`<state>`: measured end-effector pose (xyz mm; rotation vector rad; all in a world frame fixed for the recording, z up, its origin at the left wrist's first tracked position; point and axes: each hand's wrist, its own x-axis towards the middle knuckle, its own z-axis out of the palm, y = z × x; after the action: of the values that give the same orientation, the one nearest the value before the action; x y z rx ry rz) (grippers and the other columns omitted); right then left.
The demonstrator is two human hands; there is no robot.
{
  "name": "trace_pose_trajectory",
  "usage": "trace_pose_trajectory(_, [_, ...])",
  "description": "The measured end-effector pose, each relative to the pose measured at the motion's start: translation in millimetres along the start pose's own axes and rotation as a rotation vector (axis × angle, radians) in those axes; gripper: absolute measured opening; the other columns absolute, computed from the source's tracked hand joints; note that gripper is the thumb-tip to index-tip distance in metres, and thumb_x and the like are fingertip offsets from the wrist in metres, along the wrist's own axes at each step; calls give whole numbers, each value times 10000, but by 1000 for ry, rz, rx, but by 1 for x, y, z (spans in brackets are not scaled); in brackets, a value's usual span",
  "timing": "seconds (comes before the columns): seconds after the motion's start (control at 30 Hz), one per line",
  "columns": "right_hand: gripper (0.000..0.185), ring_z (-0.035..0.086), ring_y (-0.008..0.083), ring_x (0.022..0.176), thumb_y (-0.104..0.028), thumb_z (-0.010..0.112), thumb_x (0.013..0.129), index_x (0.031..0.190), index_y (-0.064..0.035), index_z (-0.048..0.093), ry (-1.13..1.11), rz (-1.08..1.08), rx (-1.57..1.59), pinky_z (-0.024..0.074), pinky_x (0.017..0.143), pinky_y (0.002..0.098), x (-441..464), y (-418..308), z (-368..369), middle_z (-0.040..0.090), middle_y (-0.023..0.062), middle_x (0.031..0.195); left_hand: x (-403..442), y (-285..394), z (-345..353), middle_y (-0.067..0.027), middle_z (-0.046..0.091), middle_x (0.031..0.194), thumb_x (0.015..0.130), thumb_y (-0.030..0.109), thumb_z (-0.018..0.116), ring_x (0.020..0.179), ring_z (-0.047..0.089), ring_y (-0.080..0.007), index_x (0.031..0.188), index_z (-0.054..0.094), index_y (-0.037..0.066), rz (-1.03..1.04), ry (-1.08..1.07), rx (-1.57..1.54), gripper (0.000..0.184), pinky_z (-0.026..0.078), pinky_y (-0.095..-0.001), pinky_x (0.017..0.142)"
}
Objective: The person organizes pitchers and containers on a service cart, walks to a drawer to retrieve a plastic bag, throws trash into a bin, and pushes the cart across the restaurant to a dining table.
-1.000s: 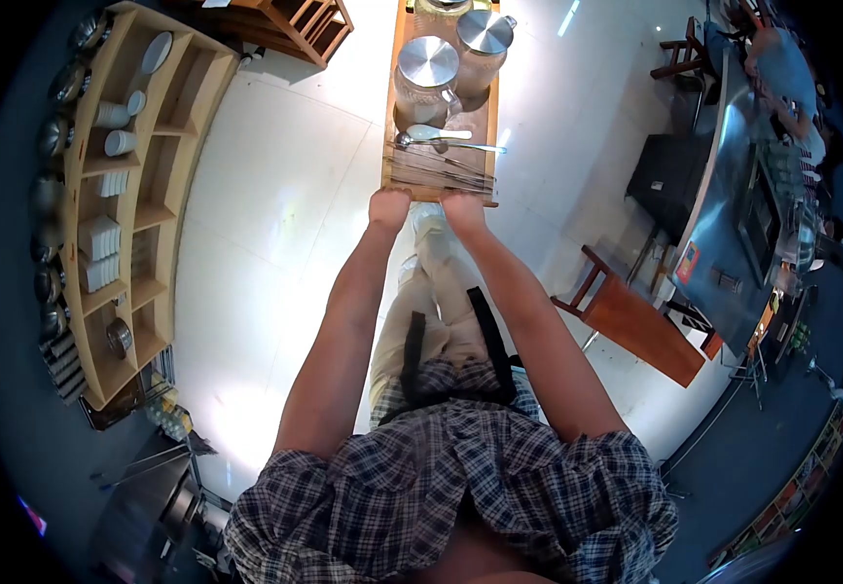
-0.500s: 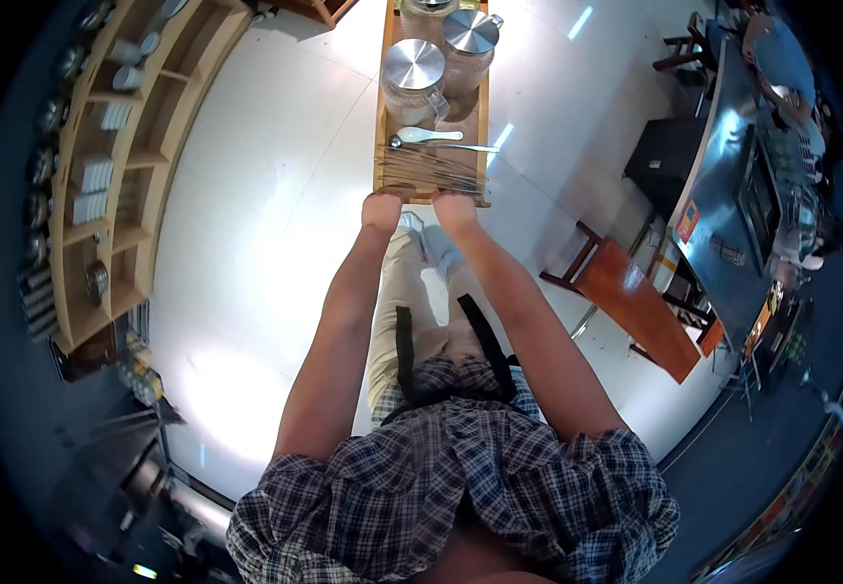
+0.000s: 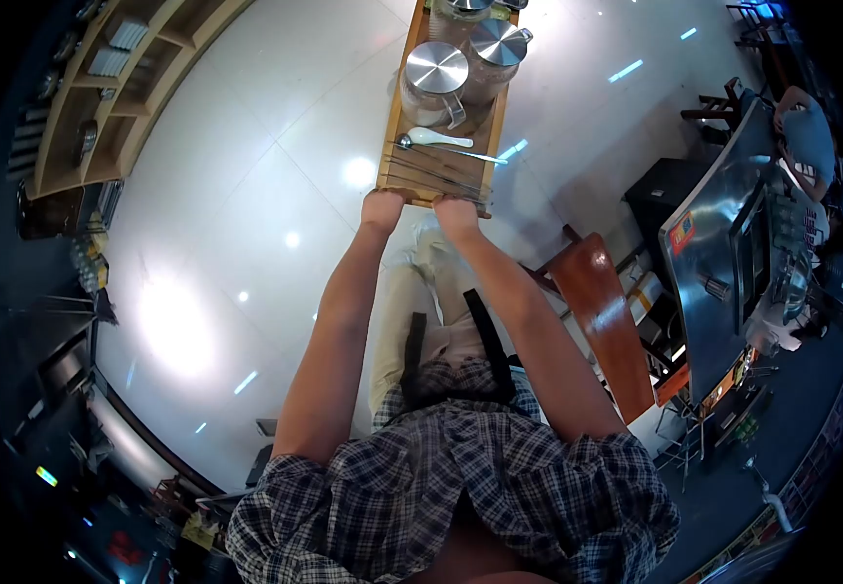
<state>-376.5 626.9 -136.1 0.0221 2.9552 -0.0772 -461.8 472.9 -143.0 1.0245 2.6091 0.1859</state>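
Observation:
A long wooden tray (image 3: 417,199) extends away from me; whether it has wheels or legs under it is hidden. My left hand (image 3: 382,206) is closed around its near edge at the left. Close beside it, my right hand (image 3: 454,212) grips the same edge toward the right corner. Nearest my hands lie several thin metal rods (image 3: 436,175). Beyond them are a long-handled metal spoon (image 3: 460,153) and a white spoon (image 3: 441,138). Farther off stand a glass pitcher (image 3: 431,101) with a silver lid, a second pitcher (image 3: 485,82) and a third jar (image 3: 452,29).
Wooden shelves (image 3: 154,73) with stacked dishes line the upper left. On the right are a reddish wooden bench (image 3: 601,311), a black box (image 3: 660,195) and a metal counter (image 3: 689,268). A person (image 3: 810,136) is at the counter's far side. Pale tiled floor (image 3: 246,195) spreads to the left.
The tray's far end has swung to the right in view, both hands still on it. The shelves have slid up and left, while the bench appears lower and nearer.

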Motion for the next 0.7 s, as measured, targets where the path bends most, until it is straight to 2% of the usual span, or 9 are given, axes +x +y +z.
trace_pose_trajectory(0.23, [120, 649, 239, 663, -121, 534, 738, 775, -62, 631, -23, 30, 32, 530, 544, 353, -46, -40, 21, 637, 101, 705, -58, -2, 23, -59, 667, 758, 757, 110, 511, 718, 652, -203, 740, 656, 142, 31, 4, 46, 149, 512, -335, 635])
trace_pose_trajectory(0.33, [131, 655, 246, 692, -127, 522, 759, 804, -71, 632, -53, 66, 53, 530, 563, 362, -68, -60, 26, 652, 105, 741, -85, -1, 26, -61, 667, 758, 761, 112, 510, 720, 652, -205, 746, 657, 143, 60, -34, 79, 151, 513, -335, 635])
trace_pose_trajectory(0.4, [108, 656, 232, 737, -112, 545, 741, 765, -87, 647, -120, 114, 69, 529, 580, 355, -86, -68, 28, 658, 94, 786, -105, 8, 31, -60, 667, 763, 765, 118, 510, 720, 652, -208, 751, 654, 145, 31, -105, 84, 148, 511, -336, 637])
trace_pose_trajectory(0.53, [109, 657, 236, 756, -111, 542, 747, 766, -81, 645, -150, 102, 73, 530, 595, 359, -125, -85, 28, 662, 102, 808, -146, 17, 52, -61, 667, 766, 767, 117, 508, 718, 651, -212, 753, 649, 142, 58, -98, 65, 144, 510, -339, 627])
trace_pose_trajectory(0.6, [109, 657, 235, 745, -115, 543, 748, 766, -76, 643, -194, 92, 80, 529, 604, 361, -147, -97, 26, 664, 98, 807, -170, 21, 61, -56, 665, 758, 763, 115, 512, 714, 650, -215, 754, 646, 140, 69, -27, 8, 137, 508, -338, 613])
trace_pose_trajectory(0.7, [103, 659, 231, 726, -110, 550, 741, 773, -75, 642, -114, 65, 80, 528, 600, 357, -179, -106, 44, 665, 95, 785, -202, 35, 71, -54, 660, 736, 755, 112, 515, 696, 647, -215, 749, 644, 138, 78, -13, 76, 131, 504, -337, 603])
